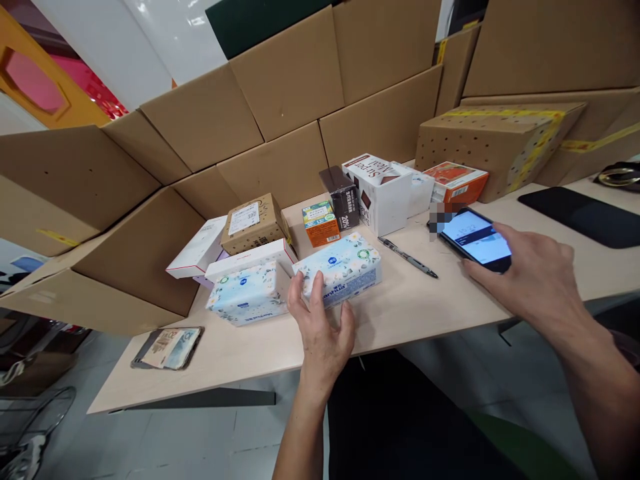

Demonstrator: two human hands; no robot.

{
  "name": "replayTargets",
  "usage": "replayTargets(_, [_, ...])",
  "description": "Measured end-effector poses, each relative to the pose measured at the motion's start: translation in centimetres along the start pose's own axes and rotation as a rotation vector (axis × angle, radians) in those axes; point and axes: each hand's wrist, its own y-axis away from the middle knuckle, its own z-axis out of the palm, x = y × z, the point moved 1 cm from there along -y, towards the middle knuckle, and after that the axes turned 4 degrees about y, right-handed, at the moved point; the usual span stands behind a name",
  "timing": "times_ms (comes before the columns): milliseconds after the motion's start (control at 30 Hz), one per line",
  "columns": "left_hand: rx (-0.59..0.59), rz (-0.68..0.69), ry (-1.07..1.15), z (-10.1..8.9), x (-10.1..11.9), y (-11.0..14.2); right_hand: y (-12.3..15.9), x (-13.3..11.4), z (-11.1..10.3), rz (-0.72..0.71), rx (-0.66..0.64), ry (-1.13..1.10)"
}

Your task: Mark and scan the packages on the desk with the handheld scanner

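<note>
My left hand (320,320) rests at the near side of a blue floral tissue pack (340,267) on the table, fingers curled against its edge. A second, similar tissue pack (247,293) lies just to its left. My right hand (525,273) lies over a smartphone (473,237) with a lit screen, fingers on its near end. A dark pen (407,257) lies between the tissue pack and the phone.
Small boxes stand behind the tissue packs: a brown carton (253,223), white boxes (197,250), an orange box (320,223), a dark box (343,197), a white "Super Meal" box (383,190). Large cardboard boxes (285,80) wall the back. A wallet with banknotes (167,348) lies front left; a black pad (583,215) lies right.
</note>
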Motion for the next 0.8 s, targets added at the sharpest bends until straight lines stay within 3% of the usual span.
replayTargets(200, [0.009, -0.117, 0.087, -0.1, 0.2, -0.2, 0.2, -0.8, -0.8, 0.020, -0.230, 0.073])
replayTargets(300, [0.003, -0.155, 0.082, 0.0, 0.2, -0.3, 0.0, -3.2, -2.3, 0.014, -0.189, 0.105])
replayTargets(367, [0.007, -0.205, 0.094, 0.1, 0.0, -0.3, -0.4, -5.5, -2.8, -0.055, -0.172, -0.015])
replayTargets(433, [0.006, -0.276, 0.127, 0.4, -0.2, -0.3, -0.9, -8.1, -2.9, -0.121, -0.274, -0.210])
replayTargets(500, [-0.001, -0.315, 0.157, 0.7, -0.2, -0.2, -1.3, -10.6, -2.5, -0.150, -0.462, -0.358])
replayTargets(600, [-0.031, -0.268, 0.151, 0.5, 0.2, 0.2, -1.6, -13.7, -2.5, -0.244, -0.691, -0.516])
replayTargets(700, [0.010, -0.185, 0.120, -0.9, 0.9, 0.6, -1.4, -15.5, -3.9, -0.319, -0.660, -0.610])
replayTargets(800, [0.189, -0.111, 0.120, -3.5, 1.4, 0.0, -1.4, -17.2, -6.0, -0.358, -0.553, -0.684])
